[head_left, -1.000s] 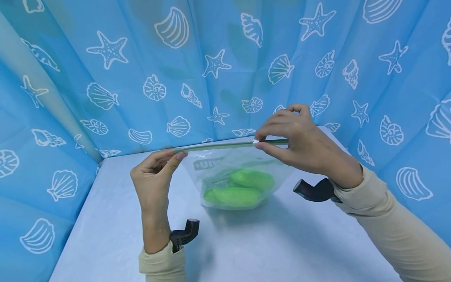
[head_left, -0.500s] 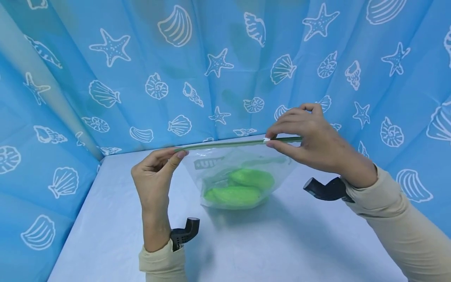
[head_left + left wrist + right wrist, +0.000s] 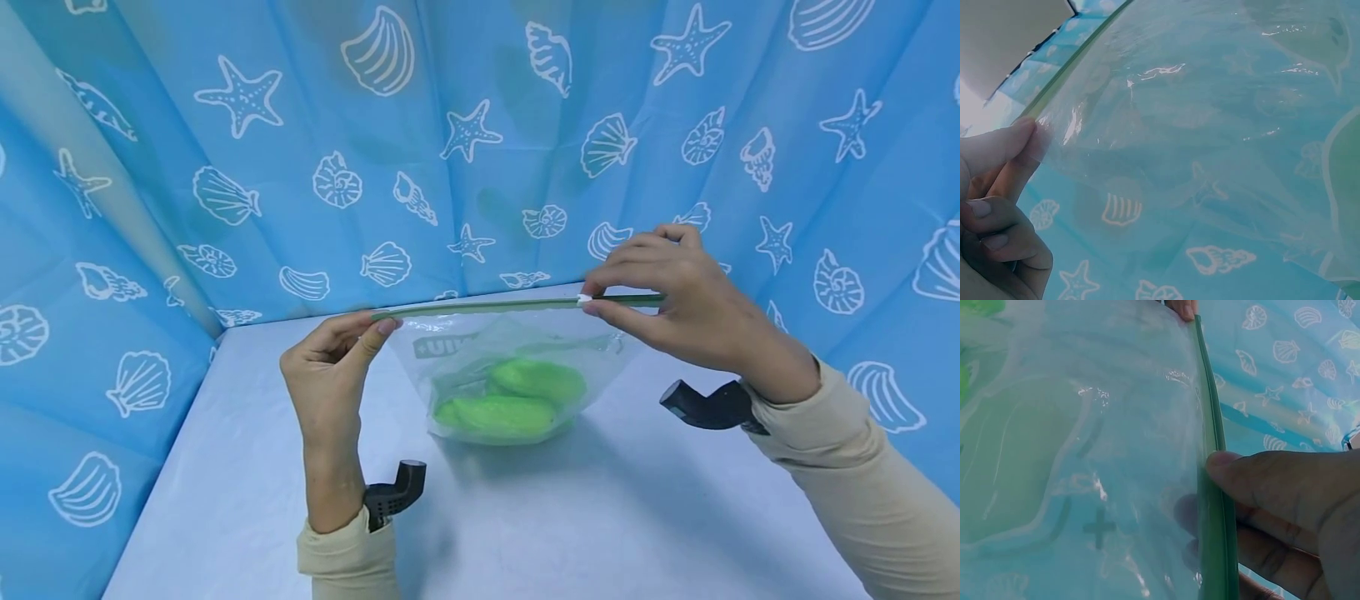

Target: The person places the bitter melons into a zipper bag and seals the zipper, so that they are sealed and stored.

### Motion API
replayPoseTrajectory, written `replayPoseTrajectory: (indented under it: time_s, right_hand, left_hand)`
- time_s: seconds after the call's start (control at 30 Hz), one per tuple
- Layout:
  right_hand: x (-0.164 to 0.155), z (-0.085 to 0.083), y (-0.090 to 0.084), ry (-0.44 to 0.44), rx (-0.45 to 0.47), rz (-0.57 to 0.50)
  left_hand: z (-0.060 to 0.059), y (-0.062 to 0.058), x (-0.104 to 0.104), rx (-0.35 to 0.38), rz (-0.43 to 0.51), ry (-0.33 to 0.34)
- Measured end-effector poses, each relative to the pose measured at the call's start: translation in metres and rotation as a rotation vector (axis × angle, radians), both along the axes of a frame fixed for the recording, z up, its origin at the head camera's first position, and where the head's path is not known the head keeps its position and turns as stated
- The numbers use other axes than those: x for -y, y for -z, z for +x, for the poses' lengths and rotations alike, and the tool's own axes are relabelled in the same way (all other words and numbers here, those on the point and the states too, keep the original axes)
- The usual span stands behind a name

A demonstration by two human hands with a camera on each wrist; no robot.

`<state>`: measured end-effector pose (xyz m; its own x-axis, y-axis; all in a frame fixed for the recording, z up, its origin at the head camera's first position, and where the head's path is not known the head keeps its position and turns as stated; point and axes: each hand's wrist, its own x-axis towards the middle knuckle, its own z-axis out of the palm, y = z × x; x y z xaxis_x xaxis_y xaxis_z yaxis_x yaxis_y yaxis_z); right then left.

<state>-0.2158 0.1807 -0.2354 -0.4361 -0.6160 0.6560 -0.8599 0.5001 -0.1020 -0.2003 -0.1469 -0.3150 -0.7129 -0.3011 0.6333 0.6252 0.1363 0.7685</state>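
A clear zip bag [image 3: 517, 367] with green vegetables [image 3: 517, 398] inside stands on the pale table [image 3: 600, 517], its green zip strip [image 3: 487, 307] stretched level. My left hand [image 3: 330, 367] pinches the strip's left end between thumb and forefinger; in the left wrist view those fingertips [image 3: 1025, 140] hold the bag's corner [image 3: 1054, 122]. My right hand [image 3: 667, 292] pinches the strip near its right end at the white slider [image 3: 584, 299]. The right wrist view shows my thumb [image 3: 1254, 478] pressed on the green strip [image 3: 1213, 506].
Blue curtains printed with shells and starfish [image 3: 465, 142] wall the table on the left, back and right. Black wrist-camera mounts [image 3: 393, 493] stick out below both sleeves.
My right hand has slid to the right along the zip strip with the white slider. The left hand and the bag stay in place.
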Motion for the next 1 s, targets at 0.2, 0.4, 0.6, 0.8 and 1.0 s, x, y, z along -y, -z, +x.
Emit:
replayPoseTrajectory:
  time_s: [0.2,0.4,0.6,0.8,1.0]
  right_hand:
    - [-0.007,0.002,0.001,0.005,-0.006,-0.01]
    - [-0.011,0.004,0.001,0.009,-0.018,-0.011]
    - [-0.014,0.005,0.002,0.019,-0.015,-0.018]
    - [-0.017,0.005,0.002,0.027,-0.007,-0.02]
    - [-0.02,0.005,0.003,0.04,0.001,-0.033]
  left_hand:
    - [0.001,0.001,0.0,-0.003,0.017,0.01]
    - [0.002,0.0,-0.001,-0.013,0.01,0.012]
    - [0.002,0.001,-0.001,-0.009,0.009,0.002]
    - [0.003,0.0,0.0,0.004,0.02,-0.009]
    - [0.002,-0.001,0.0,0.004,0.033,0.0]
